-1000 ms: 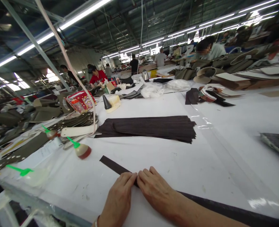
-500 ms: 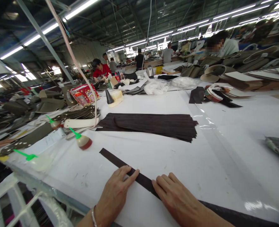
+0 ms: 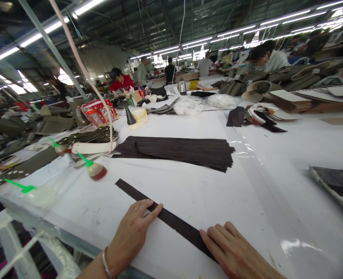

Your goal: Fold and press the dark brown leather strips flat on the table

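A dark brown strip (image 3: 174,223), apparently leather or a similar material, lies slantwise across the white tabletop in front of me. My left hand (image 3: 131,226) holds the strip down around its middle, the fingertips and thumb closed on it. Nearer its lower right end, my right hand (image 3: 232,246) has bent fingers pressed on the strip; that end is hidden under the hand. Beyond both hands lies a wide stack of similar dark strips (image 3: 177,152), fanned out at its right side.
Squeeze bottles with green nozzles, one an amber-filled bottle (image 3: 97,172), stand at the left. A dark cone (image 3: 130,116) rests by a yellowish block. Clear plastic bags (image 3: 188,105) lie farther back. A dark-topped slab (image 3: 334,184) sits at the right. Several people work in the background.
My right hand has slid down and right along the strip, widening the gap between my hands. The left hand keeps its place on the strip. The whole view has shifted slightly.
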Tool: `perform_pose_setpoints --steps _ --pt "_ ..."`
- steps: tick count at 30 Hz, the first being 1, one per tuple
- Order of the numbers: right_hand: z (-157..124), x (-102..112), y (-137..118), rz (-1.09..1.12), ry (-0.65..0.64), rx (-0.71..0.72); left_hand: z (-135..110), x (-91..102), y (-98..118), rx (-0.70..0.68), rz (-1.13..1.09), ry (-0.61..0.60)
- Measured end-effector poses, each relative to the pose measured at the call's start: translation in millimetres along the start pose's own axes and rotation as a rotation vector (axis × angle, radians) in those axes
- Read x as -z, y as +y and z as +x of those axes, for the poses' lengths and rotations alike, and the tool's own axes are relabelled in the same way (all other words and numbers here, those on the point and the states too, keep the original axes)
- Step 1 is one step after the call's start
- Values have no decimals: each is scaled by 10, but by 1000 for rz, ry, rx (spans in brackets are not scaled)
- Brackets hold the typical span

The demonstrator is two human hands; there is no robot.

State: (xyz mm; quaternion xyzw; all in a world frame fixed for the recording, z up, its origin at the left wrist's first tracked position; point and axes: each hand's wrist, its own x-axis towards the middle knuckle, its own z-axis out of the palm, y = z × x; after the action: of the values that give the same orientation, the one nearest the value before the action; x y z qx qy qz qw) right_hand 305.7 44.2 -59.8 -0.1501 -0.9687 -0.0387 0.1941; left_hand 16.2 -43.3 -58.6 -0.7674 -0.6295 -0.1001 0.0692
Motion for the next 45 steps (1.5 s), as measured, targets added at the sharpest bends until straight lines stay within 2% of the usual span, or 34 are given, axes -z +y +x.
perform_pose_setpoints --steps 7,9,13,15,17,18,20,21,24,27,29,31,33,36,40,43,45 --pt "-54 -82 27 66 -27 -80 202 56 465 133 11 228" --pt "-49 -107 31 64 -23 -98 275 74 452 168 69 252" --pt "-17 -127 23 65 11 -132 346 126 197 225 161 217" --pt "8 -140 8 63 12 -139 348 156 145 232 165 266" --pt "36 -163 -13 57 1 -145 338 162 223 125 72 299" --pt "52 -178 -25 49 3 -151 330 150 298 30 -5 272" --pt "89 -207 -45 21 32 -164 311 95 462 -149 -136 147" --pt "109 -216 -53 10 51 -171 299 59 524 -196 -168 86" --pt "163 -200 -52 56 15 -223 265 -21 562 -165 -182 25" --pt "175 -135 -23 192 -77 -305 252 8 487 -126 -194 116" --pt "167 -100 -8 258 -99 -332 261 60 483 -176 -202 195" --pt "170 -99 -14 289 -100 -341 274 85 536 -254 -225 198" --pt "202 -132 -38 294 -81 -350 274 57 610 -322 -239 176" --pt "305 -207 -76 274 -69 -367 231 -50 671 -346 -202 205" --pt "445 -267 -78 186 -84 -279 148 -159 661 -337 -194 237" --pt "487 -289 -77 104 -98 -161 123 -179 656 -306 -207 219" --pt "495 -307 -91 89 -111 -146 122 -178 657 -293 -202 224"
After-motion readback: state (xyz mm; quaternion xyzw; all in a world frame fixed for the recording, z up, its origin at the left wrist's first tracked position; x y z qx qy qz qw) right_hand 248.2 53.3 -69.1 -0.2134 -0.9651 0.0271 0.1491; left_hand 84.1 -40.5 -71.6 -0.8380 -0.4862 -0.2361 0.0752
